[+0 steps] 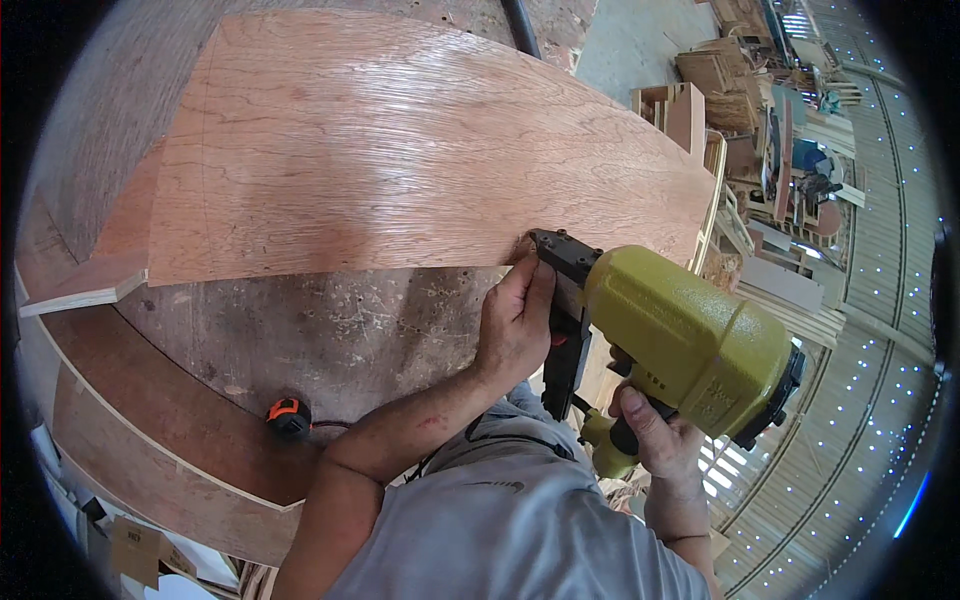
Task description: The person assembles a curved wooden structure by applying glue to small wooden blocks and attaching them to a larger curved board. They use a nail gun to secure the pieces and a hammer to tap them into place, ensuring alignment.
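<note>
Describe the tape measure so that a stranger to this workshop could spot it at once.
Start at the large reddish plywood sheet on the worn workbench. Below it, beside the person's left forearm, lies the tape measure: small, round, orange and black, unlike the big yellow-green nail gun.

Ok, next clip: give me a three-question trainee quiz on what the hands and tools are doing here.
1. True or false: the right hand grips the handle of the yellow-green nail gun.
2. Where does the left hand rest? A) on the tape measure B) beside the gun's black nose, at the near edge of the plywood sheet C) on a hammer
3. What small orange and black item lies on the worn workbench, left of the person's left forearm?

Key: 1 true. 2 B. 3 the tape measure.
</note>
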The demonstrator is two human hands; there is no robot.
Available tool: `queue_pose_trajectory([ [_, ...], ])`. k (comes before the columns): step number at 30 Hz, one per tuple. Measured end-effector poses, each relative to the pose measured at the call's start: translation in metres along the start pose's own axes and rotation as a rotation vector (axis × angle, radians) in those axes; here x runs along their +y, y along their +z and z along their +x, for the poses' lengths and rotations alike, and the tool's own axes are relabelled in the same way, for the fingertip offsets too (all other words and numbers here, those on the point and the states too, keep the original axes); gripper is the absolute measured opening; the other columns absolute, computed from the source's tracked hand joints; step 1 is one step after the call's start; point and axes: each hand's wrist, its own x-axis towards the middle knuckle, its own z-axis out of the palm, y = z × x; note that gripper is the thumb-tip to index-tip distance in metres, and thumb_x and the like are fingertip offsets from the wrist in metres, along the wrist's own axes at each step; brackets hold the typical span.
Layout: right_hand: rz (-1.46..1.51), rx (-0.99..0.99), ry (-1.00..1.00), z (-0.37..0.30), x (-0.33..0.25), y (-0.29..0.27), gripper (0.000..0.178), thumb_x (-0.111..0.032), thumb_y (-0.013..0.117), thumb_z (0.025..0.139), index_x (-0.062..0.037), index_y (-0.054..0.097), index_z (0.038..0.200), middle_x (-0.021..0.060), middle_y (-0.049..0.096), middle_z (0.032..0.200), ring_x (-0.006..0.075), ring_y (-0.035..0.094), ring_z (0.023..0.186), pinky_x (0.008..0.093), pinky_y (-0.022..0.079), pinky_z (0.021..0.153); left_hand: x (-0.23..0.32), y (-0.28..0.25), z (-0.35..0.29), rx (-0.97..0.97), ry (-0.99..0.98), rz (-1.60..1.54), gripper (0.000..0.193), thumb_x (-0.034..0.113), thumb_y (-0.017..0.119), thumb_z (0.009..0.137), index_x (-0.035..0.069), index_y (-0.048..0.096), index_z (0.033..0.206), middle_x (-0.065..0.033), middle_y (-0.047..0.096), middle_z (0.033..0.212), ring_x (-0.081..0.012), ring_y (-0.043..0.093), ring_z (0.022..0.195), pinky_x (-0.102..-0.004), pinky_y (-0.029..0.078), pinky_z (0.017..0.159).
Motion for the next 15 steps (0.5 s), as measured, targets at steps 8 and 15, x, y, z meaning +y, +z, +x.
queue_pose_trajectory([
  [8,0.076,0.103,0.043,-0.019,0.003,-0.016,0.043,-0.026,0.075,0.085,0.0008,0.059,0.115,0.0137,0.069,0.085,0.0182,0.066,0.074,0.0304,0.052,0.066,0.016,-0.001,-0.021,-0.003,0.138,0.195,0.032,0.020,0.051,0.105,-0.003,0.059,0.126,-0.0133,0.069,0.103,-0.0136,0.065,0.086,-0.0274,0.055,0.074],
  [15,0.005,0.312,0.117,-0.047,0.057,-0.060,0.036,-0.019,0.074,0.086,0.0010,0.060,0.113,0.0128,0.069,0.084,0.0203,0.067,0.076,0.0340,0.054,0.069,0.122,-0.144,-0.050,0.678,0.677,0.690,0.045,0.022,0.061,0.100,-0.004,0.052,0.135,-0.0165,0.060,0.129,-0.0229,0.062,0.104,-0.0350,0.051,0.088],
])
